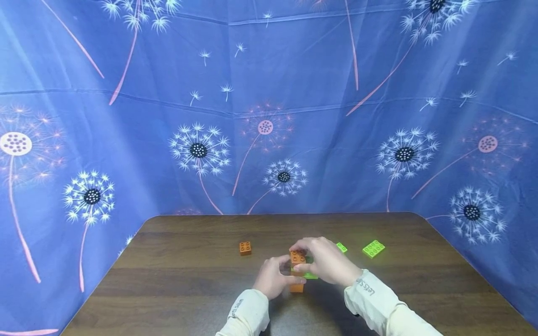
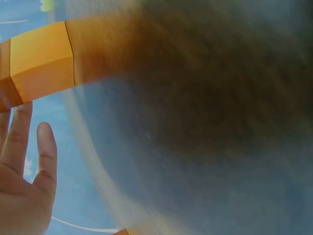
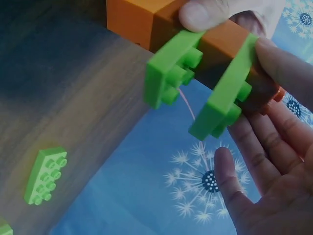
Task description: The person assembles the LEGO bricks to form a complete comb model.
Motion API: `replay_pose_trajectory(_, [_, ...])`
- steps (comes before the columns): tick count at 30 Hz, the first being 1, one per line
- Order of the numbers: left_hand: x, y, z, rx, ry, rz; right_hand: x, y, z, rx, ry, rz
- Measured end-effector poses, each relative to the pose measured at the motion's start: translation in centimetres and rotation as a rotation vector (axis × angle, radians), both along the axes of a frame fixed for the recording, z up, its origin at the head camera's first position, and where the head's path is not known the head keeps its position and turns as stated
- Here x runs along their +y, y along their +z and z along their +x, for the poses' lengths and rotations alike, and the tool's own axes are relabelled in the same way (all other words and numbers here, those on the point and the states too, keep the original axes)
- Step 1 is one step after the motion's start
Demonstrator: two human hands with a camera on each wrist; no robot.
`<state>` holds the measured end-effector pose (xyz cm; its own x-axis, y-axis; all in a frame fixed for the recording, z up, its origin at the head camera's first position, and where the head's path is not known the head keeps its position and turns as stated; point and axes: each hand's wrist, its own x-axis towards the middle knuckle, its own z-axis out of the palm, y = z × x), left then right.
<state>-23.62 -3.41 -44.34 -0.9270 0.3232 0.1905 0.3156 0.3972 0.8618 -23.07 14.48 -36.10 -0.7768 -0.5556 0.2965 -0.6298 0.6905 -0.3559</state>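
Observation:
A stack of orange toy building bricks (image 1: 297, 288) stands on the wooden table, with two thin green bricks (image 3: 227, 93) jutting out sideways between its layers. Around its lower middle, the left hand (image 1: 271, 278) grips the stack from the left. The right hand (image 1: 329, 260) holds the top orange brick (image 1: 298, 256) between thumb and fingers, from the right side. In the right wrist view a left fingertip (image 3: 200, 13) presses near the lower green brick (image 3: 171, 68). The left wrist view shows the orange stack's lower end (image 2: 41, 54), with fingers behind it.
A loose orange brick (image 1: 245, 248) lies to the left, farther back on the table (image 1: 189, 284). To the right lie a flat green eight-stud brick (image 1: 373, 248) and a smaller green brick (image 1: 342, 247), partly hidden by the right hand. A blue dandelion-print cloth (image 1: 328, 154) hangs behind the table.

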Motion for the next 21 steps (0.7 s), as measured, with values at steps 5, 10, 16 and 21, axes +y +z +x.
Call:
replay_pose_trajectory(5, [0.0,0.1,0.1,-0.011,0.006,-0.014,0.2,-1.0,0.1,0.011,0.012,-0.076])
replay_pose_trajectory(10, [-0.1,-0.1,0.0,0.004,0.012,-0.019,0.2,-2.3,0.3,0.036,0.004,-0.132])
replay_pose_trajectory(16, [0.0,-0.1,0.0,-0.005,0.017,-0.022,0.3,-3.1,0.5,0.022,-0.046,-0.180])
replay_pose_trajectory(21, [0.0,0.0,0.1,-0.006,0.022,-0.030,0.9,-3.5,0.7,-0.025,-0.050,-0.182])
